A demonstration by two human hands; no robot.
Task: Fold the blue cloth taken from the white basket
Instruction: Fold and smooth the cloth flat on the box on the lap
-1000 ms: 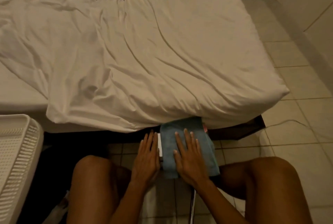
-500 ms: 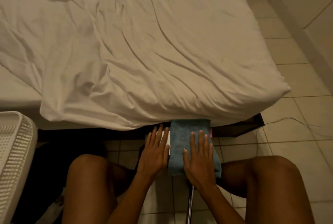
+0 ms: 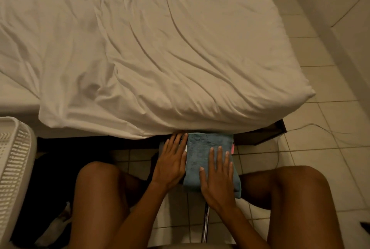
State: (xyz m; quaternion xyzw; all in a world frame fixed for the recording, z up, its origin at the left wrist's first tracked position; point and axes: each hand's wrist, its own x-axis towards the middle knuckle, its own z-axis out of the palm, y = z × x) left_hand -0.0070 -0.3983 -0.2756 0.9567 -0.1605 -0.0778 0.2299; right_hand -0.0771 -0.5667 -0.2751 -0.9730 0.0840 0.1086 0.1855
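Two flat hands: R hand [image 3: 217, 176] presses blue cloth [image 3: 204, 148], L hand [image 3: 172, 160] at its 9 o'clock edge. Cloth squarer vs 1 s ago; fold prob. done.

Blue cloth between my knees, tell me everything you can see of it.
The blue cloth is blue-grey, terry-like fabric, folded into a thick rectangle. It lies flat between the knees, far edge by the overhanging white bedsheet. The right hand rests flat on its near half; the left hand lies flat beside its left edge.
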